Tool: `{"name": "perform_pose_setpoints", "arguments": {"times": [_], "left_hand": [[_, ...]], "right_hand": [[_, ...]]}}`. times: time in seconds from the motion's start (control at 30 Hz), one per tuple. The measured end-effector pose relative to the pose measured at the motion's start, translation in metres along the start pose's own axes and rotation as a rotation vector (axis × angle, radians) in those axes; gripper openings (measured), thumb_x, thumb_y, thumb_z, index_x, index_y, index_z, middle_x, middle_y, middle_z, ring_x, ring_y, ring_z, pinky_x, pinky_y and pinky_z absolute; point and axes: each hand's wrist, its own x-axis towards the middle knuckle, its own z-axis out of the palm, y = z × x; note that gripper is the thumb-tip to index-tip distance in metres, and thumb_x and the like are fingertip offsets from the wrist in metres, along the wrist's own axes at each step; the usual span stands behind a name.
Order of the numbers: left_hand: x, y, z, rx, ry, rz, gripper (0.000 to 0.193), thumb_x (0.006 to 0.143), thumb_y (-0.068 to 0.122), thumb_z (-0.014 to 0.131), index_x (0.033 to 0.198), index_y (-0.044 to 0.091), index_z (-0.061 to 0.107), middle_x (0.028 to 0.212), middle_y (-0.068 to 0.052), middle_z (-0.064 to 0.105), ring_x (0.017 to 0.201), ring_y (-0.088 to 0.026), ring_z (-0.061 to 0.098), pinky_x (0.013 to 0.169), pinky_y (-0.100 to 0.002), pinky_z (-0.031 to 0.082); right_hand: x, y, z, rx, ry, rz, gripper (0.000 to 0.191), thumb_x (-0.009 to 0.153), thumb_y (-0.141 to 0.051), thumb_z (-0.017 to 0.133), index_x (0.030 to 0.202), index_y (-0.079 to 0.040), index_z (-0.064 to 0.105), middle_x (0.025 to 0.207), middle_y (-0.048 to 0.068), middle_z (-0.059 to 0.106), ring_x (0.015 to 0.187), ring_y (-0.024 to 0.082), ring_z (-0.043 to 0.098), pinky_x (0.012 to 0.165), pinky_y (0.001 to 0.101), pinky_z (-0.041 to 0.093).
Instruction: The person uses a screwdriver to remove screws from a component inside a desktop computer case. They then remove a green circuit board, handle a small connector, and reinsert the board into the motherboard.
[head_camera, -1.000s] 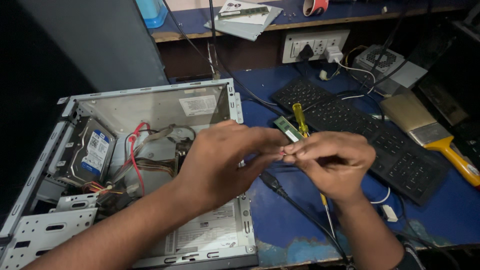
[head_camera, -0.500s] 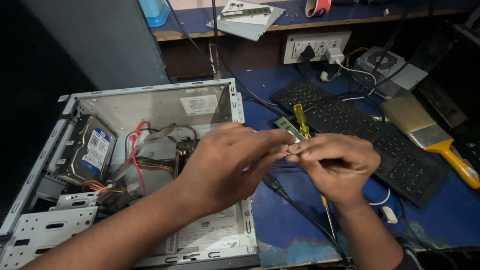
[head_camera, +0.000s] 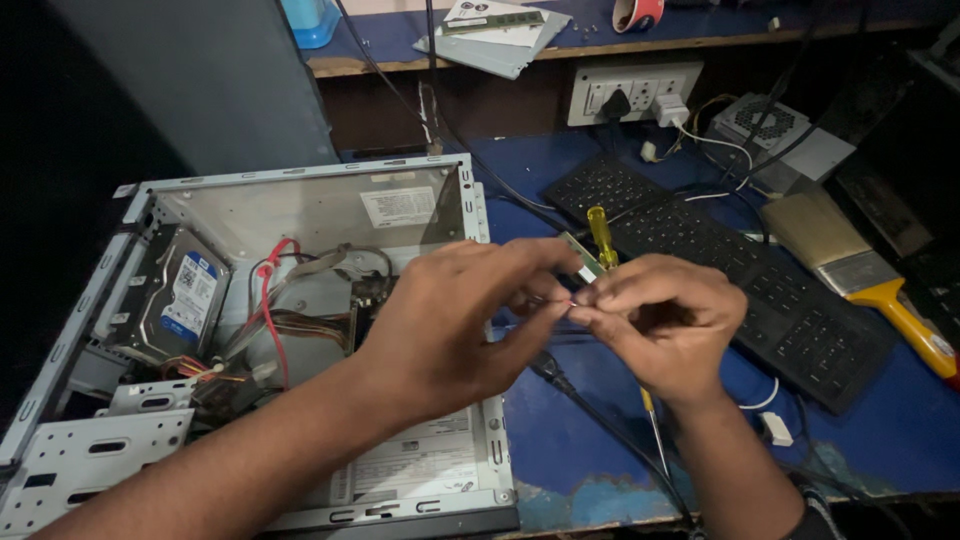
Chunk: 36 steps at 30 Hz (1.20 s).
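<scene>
My left hand (head_camera: 455, 320) and my right hand (head_camera: 665, 325) meet above the blue table, beside the right edge of an open grey computer case (head_camera: 310, 205). Both pinch a small green circuit module (head_camera: 580, 258) between their fingertips; most of it is hidden by the fingers. A yellow-handled screwdriver (head_camera: 602, 235) lies on the table right behind the hands, its shaft passing under my right hand. Inside the case sit a hard drive (head_camera: 185, 300) and red and grey cables (head_camera: 275, 310).
A black keyboard (head_camera: 740, 270) lies to the right, with a wide yellow-handled paintbrush (head_camera: 850, 275) beyond it. A wall socket strip (head_camera: 630, 95) with plugs and cables is at the back. A black cable (head_camera: 600, 420) crosses the table's front. A shelf above holds papers.
Both hands have stayed together on the small module, shifting only slightly; my left fingers have closed a little more over it.
</scene>
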Motion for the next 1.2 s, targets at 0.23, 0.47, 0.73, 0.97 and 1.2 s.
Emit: {"name": "perform_pose_setpoints", "arguments": {"times": [0.23,0.47,0.73,0.97,1.2], "left_hand": [[-0.001,-0.001,-0.002,-0.017,-0.023,-0.038,0.038,0.087,0.008,0.077,0.122,0.010,0.062,0.095,-0.002,0.077,0.079,-0.017,0.076,0.078,-0.032,0.058],[-0.002,-0.003,-0.002,0.034,-0.036,0.020,0.042,0.087,0.007,0.078,0.126,0.009,0.061,0.093,-0.004,0.073,0.081,-0.021,0.072,0.075,-0.036,0.056],[0.003,-0.006,-0.001,-0.221,-0.051,-0.282,0.039,0.086,0.005,0.078,0.122,0.007,0.064,0.088,-0.001,0.079,0.062,-0.005,0.063,0.057,-0.022,0.052],[0.004,-0.009,-0.001,-0.272,-0.060,-0.239,0.040,0.088,0.005,0.077,0.125,0.005,0.061,0.093,-0.002,0.079,0.065,-0.004,0.068,0.055,-0.021,0.054],[0.004,-0.009,-0.004,-0.285,-0.071,-0.270,0.040,0.088,0.004,0.076,0.125,0.005,0.062,0.093,-0.002,0.080,0.067,-0.005,0.071,0.053,-0.021,0.055]], "right_hand": [[0.000,-0.001,0.003,0.009,-0.012,0.045,0.014,0.087,0.004,0.082,0.094,-0.002,0.071,0.092,0.013,0.075,0.080,0.016,0.077,0.071,0.0252,0.064],[0.003,0.001,0.003,0.104,-0.041,0.147,0.014,0.086,0.006,0.081,0.094,0.000,0.071,0.091,0.014,0.074,0.083,0.014,0.074,0.077,0.0270,0.063],[0.008,-0.005,0.003,-0.047,-0.052,0.126,0.015,0.085,0.005,0.081,0.098,0.000,0.076,0.096,0.013,0.076,0.080,0.012,0.070,0.072,0.0217,0.057],[0.009,-0.010,0.005,-0.139,-0.059,0.101,0.015,0.085,0.006,0.079,0.098,0.000,0.076,0.097,0.013,0.076,0.080,0.012,0.072,0.072,0.0217,0.058],[0.009,-0.008,0.005,-0.150,-0.054,0.106,0.012,0.085,0.003,0.080,0.097,0.000,0.077,0.096,0.013,0.076,0.077,0.010,0.070,0.068,0.0216,0.055]]}}
